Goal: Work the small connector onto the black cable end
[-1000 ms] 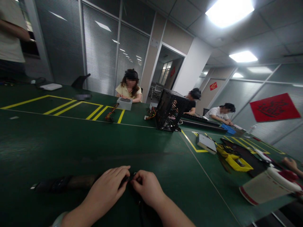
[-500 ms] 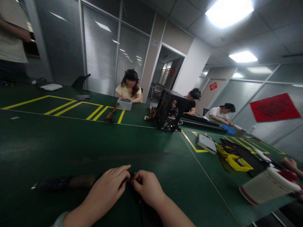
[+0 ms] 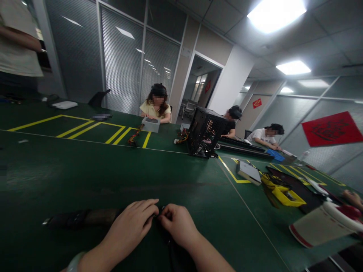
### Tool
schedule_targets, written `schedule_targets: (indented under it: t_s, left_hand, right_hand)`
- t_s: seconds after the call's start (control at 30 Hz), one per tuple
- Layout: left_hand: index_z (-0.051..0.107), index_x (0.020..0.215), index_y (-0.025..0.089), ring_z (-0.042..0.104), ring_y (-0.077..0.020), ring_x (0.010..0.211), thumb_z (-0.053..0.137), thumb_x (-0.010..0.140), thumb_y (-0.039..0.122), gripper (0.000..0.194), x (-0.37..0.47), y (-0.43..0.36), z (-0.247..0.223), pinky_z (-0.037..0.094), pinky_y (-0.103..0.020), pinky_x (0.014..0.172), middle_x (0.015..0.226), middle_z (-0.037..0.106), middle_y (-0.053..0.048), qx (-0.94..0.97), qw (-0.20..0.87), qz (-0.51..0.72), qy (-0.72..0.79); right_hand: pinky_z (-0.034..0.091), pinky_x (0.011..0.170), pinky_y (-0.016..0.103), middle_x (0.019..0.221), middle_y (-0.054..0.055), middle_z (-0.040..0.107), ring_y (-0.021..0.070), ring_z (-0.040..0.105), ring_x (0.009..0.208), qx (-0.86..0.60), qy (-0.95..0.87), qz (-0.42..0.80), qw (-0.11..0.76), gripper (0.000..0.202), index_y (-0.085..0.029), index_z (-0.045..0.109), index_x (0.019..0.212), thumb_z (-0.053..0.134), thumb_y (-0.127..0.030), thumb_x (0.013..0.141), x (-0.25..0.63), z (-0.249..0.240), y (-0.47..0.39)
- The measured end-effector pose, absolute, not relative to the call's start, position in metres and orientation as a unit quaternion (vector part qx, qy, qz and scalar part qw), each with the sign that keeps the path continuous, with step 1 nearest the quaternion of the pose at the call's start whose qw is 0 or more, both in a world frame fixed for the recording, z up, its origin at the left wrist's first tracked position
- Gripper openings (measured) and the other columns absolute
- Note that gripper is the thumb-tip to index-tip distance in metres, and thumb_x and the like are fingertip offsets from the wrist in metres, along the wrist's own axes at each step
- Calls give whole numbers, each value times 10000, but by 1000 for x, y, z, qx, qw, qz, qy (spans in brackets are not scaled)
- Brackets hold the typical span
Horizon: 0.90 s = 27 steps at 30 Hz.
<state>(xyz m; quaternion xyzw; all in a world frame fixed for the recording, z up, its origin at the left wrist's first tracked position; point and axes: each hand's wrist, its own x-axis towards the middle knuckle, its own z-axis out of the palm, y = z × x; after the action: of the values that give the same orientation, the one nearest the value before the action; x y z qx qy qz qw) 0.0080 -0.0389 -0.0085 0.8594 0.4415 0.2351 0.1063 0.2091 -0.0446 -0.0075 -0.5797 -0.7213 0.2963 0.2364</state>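
A long dark strap-like thing (image 3: pixel 99 217) lies on the green table, with a brownish stretch and a shiny metal tip at its left end. My left hand (image 3: pixel 134 223) rests over its right end, fingers bent and the thumb beneath, closed on that end. Just beside it, my right hand (image 3: pixel 178 224) is closed in a pinch at a small dark part between both hands. The fingers hide most of that part. Below my right wrist, more dark material (image 3: pixel 178 255) runs toward me; whether it joins the strap I cannot tell.
Ahead stands a black computer case (image 3: pixel 205 132). To the right are a grey metal box (image 3: pixel 248 172), a yellow tray (image 3: pixel 289 197) and a white bucket-like container (image 3: pixel 314 224). Another person's hand (image 3: pixel 351 198) shows at the right edge. Several people sit or stand around the table.
The view has shifted slightly, so everything sits a little further right. Both hands keep nearly the same pose at the strap's end.
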Motion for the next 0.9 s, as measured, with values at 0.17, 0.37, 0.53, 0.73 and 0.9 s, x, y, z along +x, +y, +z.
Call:
schedule_targets:
  t_s: [0.17, 0.37, 0.53, 0.73, 0.9]
  left_hand:
    - [609, 1004, 245, 599, -242, 1111, 506, 830, 122, 236, 10, -40, -7, 467, -415, 951, 1263, 614, -39, 847, 104, 257, 455]
    - [598, 956, 249, 559, -232, 1156, 526, 810, 82, 233, 12, -46, 6, 427, -428, 984, 1293, 591, -1, 854, 112, 236, 449]
    - [568, 1009, 219, 558, -221, 1139, 560, 821, 109, 218, 14, -49, 6, 414, -410, 993, 1264, 596, -40, 841, 116, 241, 471]
    - [592, 945, 220, 561, -219, 1129, 591, 848, 145, 123, 14, -49, 3, 403, -414, 989, 1212, 627, -27, 844, 126, 253, 455]
    - [602, 972, 226, 565, -200, 1106, 607, 854, 132, 151, 13, -48, 4, 403, -394, 985, 1192, 639, -7, 846, 138, 262, 444]
  right_hand:
    - [379, 590, 191, 742, -11, 691, 115, 600, 646, -580, -721, 301, 232, 71, -195, 689, 837, 620, -209, 830, 207, -4, -45]
    - [377, 594, 203, 701, -11, 671, 122, 579, 621, -569, -721, 313, 242, 94, -190, 677, 809, 592, -219, 836, 207, -3, -45]
    - [364, 583, 215, 678, -17, 653, 131, 567, 611, -564, -725, 317, 237, 118, -194, 654, 777, 565, -243, 838, 208, -3, -44]
    - [363, 588, 225, 697, -11, 665, 146, 591, 640, -555, -735, 320, 223, 158, -214, 660, 785, 542, -288, 858, 208, -3, -43]
    - [356, 588, 232, 693, -21, 665, 147, 599, 634, -562, -738, 310, 209, 159, -231, 662, 784, 537, -291, 862, 205, -2, -43]
